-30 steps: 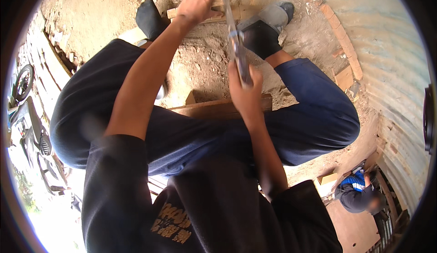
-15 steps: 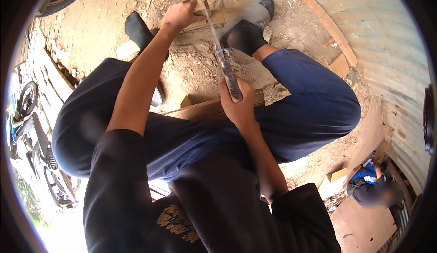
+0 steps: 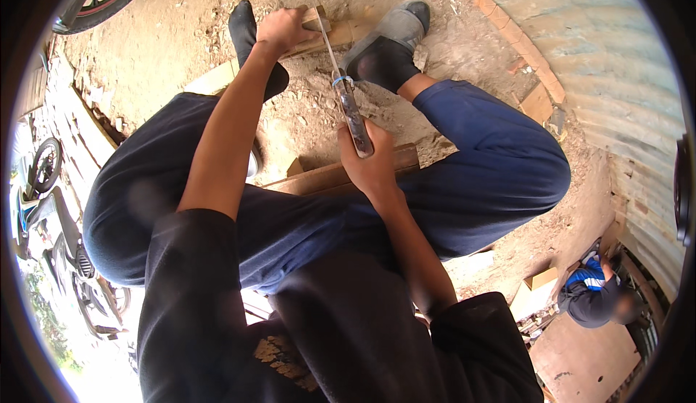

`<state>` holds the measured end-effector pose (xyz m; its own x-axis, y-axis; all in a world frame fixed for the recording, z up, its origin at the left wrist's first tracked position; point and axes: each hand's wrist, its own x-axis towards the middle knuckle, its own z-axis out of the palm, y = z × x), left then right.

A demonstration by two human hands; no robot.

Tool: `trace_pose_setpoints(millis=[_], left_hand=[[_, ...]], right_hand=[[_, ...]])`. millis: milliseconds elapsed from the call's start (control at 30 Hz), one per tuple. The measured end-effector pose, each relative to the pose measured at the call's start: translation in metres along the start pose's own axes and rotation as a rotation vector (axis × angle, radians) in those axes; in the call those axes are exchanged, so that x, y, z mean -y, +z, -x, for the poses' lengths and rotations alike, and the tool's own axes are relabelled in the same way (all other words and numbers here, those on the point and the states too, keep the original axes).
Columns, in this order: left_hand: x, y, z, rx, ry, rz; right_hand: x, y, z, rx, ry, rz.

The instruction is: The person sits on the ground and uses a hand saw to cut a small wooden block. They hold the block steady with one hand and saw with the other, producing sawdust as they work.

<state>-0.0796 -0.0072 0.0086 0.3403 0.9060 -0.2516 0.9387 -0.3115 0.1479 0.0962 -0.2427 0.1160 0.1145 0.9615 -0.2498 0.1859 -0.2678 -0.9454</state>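
My right hand [image 3: 367, 153] is wrapped round the handle of a long knife [image 3: 352, 117]. The mottled brown handle has a blue band near the blade. Seen almost edge-on, the narrow blade points away from me, its far end against or just over a small wood block [image 3: 313, 20]. My left hand [image 3: 284, 28] grips that block from its left side; its fingers partly hide it. Beneath it lies a longer pale board [image 3: 348, 32] on the dirt, between my two feet.
A black-socked foot [image 3: 245, 30] and a foot in a grey sandal [image 3: 395, 30] flank the board. Nearer lies a brown plank [image 3: 326, 178]. A corrugated metal wall [image 3: 616, 77] and brick edging [image 3: 518, 37] stand right. Another person [image 3: 594, 294] sits lower right; motorcycles [image 3: 69, 258] stand left.
The knife's blade has come down toward the wood block, and my right hand has shifted slightly left. My left foot has moved right, closer to my left hand, which still grips the block.
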Motion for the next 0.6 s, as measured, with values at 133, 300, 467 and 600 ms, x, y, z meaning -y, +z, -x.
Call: trace_pose_setpoints(millis=[133,300,467,600], left_hand=[[-0.001,0.005,0.003,-0.032,0.007,0.025],[-0.001,0.013,0.002,-0.011,0.007,-0.119],[-0.017,0.009,0.002,-0.064,0.0,-0.319],[-0.023,0.016,-0.012,0.02,-0.229,-0.045]], right_hand=[[-0.005,0.0,0.004,0.017,0.026,-0.025],[-0.002,0.001,0.007,0.033,-0.001,0.006],[0.001,-0.003,0.014,0.033,0.008,0.025],[-0.001,-0.003,0.011,0.001,-0.015,0.004]])
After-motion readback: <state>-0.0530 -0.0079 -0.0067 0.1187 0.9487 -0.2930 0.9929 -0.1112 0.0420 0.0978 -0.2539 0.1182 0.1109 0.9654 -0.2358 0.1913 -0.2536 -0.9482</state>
